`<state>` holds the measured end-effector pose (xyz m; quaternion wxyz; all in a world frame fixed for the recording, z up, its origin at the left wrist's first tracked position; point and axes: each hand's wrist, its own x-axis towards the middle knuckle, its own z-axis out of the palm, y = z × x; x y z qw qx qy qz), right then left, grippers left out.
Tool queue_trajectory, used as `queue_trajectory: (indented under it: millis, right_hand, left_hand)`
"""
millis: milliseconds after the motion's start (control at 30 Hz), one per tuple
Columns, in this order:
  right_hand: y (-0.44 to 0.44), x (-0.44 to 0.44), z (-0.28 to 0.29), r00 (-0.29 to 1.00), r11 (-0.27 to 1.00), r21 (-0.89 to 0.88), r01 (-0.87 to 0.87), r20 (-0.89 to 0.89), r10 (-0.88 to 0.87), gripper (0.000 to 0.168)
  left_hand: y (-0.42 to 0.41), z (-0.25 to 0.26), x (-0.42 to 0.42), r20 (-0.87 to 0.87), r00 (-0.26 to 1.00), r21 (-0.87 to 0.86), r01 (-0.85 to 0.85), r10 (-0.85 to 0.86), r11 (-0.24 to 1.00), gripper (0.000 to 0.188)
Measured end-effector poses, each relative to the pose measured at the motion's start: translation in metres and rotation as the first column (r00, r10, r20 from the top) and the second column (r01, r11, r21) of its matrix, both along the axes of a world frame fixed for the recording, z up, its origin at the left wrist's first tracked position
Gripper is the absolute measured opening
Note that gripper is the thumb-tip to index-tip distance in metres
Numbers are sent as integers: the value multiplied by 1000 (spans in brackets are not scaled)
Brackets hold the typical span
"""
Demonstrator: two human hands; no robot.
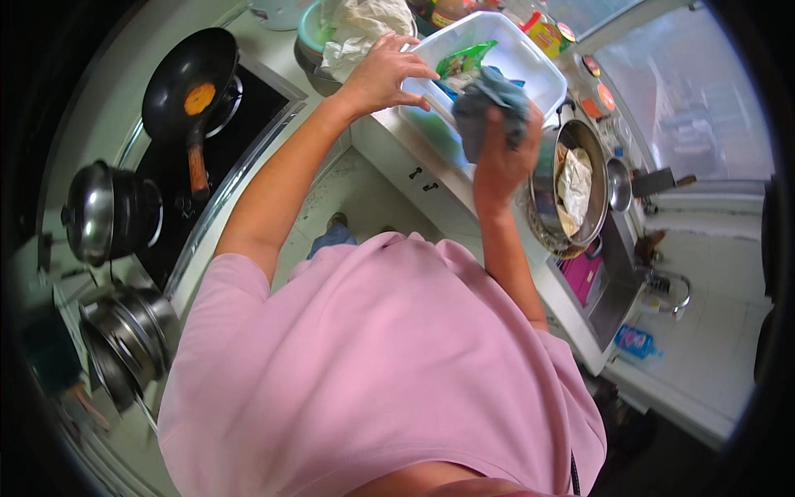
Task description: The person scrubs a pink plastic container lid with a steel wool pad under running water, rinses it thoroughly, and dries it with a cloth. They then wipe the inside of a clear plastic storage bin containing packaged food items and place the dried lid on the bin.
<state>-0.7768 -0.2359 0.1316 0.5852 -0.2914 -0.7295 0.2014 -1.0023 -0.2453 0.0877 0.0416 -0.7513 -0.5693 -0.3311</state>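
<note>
A crumpled grey-blue cloth (487, 109) is gripped in my right hand (509, 155), which is blurred by motion. The cloth hangs over the near edge of a white plastic bin (539, 67). My left hand (394, 71) holds that bin at its left corner, fingers over the rim and thumb low on the outside. Inside the bin lie a green plastic packet (467, 59) and something blue, partly hidden by the cloth.
Left, a black wok (171, 81) holding an orange-yellow piece of food (200, 99) stands on the black cooktop (164, 168). A lidded pot (102, 211) is nearer. Right, a large steel pot (605, 180) containing crumpled cloth stands beside the sink (615, 295). Jars (596, 99) line the window side.
</note>
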Motion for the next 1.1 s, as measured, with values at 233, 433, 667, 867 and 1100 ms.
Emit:
queue_trajectory:
  millis: [233,433,667,867,1100]
  right_hand:
    - [8,-67,-33,879,927,372,42,427,-211,45]
    - [6,-32,-24,801,949,310,-55,581,-143,48]
    - [-2,7,-15,804,968,250,25,570,-167,40]
    - [15,-51,-30,851,907,412,-85,504,-150,33]
    - [-6,4,-26,798,918,394,52,536,-275,28]
  left_hand:
    - [23,-16,-12,118,962,127,229,-244,965,33]
    - [8,-9,-8,107,977,-44,189,-184,981,31]
    - [15,-7,-4,111,946,-16,308,-304,951,35]
    - [28,-20,-12,100,950,81,288,-295,954,37]
    - [8,-2,11,168,950,13,265,-264,964,27]
